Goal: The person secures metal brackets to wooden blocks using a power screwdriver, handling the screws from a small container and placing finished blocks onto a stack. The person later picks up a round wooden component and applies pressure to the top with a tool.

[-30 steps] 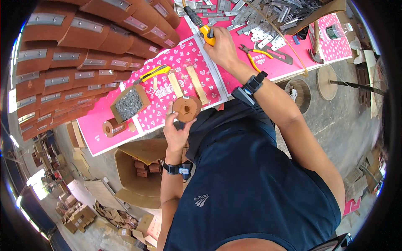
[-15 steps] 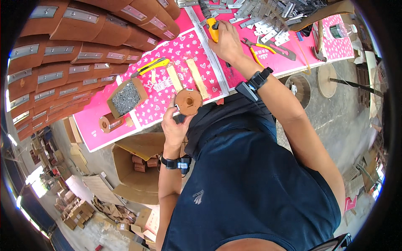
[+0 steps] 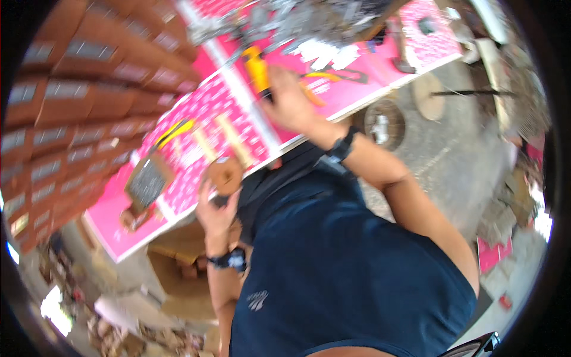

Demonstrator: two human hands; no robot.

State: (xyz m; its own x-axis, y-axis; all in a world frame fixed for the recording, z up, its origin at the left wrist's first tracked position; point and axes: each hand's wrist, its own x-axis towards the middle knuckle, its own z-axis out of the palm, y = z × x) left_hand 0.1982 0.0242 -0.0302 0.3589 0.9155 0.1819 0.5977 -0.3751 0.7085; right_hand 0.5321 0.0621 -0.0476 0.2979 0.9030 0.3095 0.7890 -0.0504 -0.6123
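Note:
My left hand (image 3: 217, 211) is closed round the edge of a round brown block (image 3: 226, 176) with a dark hole in its middle, at the table's front edge. My right hand (image 3: 290, 101) is curled against a yellow-and-black power screwdriver (image 3: 256, 66), gripping it near its black end; motion blur hides the exact finger contact. Two pale wooden strips (image 3: 234, 140) lie just beyond the block. Farther left is a yellow utility knife (image 3: 174, 133), near an open box of small metal fasteners (image 3: 147, 183). Yellow-handled pliers (image 3: 324, 77) lie right of my right hand.
Stacked brown pieces with metal plates (image 3: 77, 89) rise along the left. Loose metal plates (image 3: 297, 24) are heaped at the back, and a hammer (image 3: 403, 56) lies at the right. Below the pink table (image 3: 113, 238) stands an open cardboard box (image 3: 172, 291); a round bin (image 3: 385, 122) is at the right.
The whole view has shifted and blurred. My right hand and the power screwdriver have come a little nearer to me. My left hand keeps its hold on the round block.

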